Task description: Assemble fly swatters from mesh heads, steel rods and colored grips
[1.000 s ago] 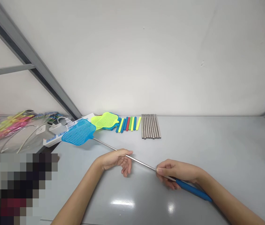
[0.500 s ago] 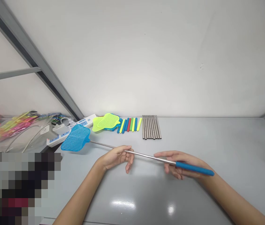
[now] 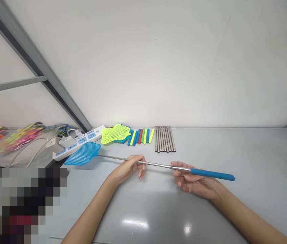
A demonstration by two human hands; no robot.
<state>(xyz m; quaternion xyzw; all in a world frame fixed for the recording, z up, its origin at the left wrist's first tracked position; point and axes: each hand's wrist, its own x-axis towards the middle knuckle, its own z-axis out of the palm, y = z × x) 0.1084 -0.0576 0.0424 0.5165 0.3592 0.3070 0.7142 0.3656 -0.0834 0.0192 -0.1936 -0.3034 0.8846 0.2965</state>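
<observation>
In the head view, a fly swatter (image 3: 156,164) is held up over the grey table (image 3: 234,213), slanting slightly from upper left to lower right. The left hand (image 3: 126,167) pinches its thin metal rod with the thumb, the other fingers curling loosely below. The right hand (image 3: 199,184) is turned partly palm up, fingers loosely bent and a little apart; the thicker part of the rod and the blue handle (image 3: 213,174) lie across it, but I cannot tell how firmly it grips. The blue mesh head (image 3: 83,154) points left, in front of a white power strip (image 3: 99,132) with plugs (image 3: 57,145) in its left and middle sockets.

At far left is clear plastic bagging (image 3: 4,151) with pink, yellow and orange pieces (image 3: 22,137) inside, too blurred to name or count. A dark and blue bundle (image 3: 58,129) is beside it, its wrapping unclear.

Along the wall, yellow swatter heads (image 3: 118,133) overlap on top of blue ones (image 3: 126,139). Right of them is a row of blue, yellow, red and green handles (image 3: 140,136), then metal tubes (image 3: 165,139) side by side. These lie straight on the table.
</observation>
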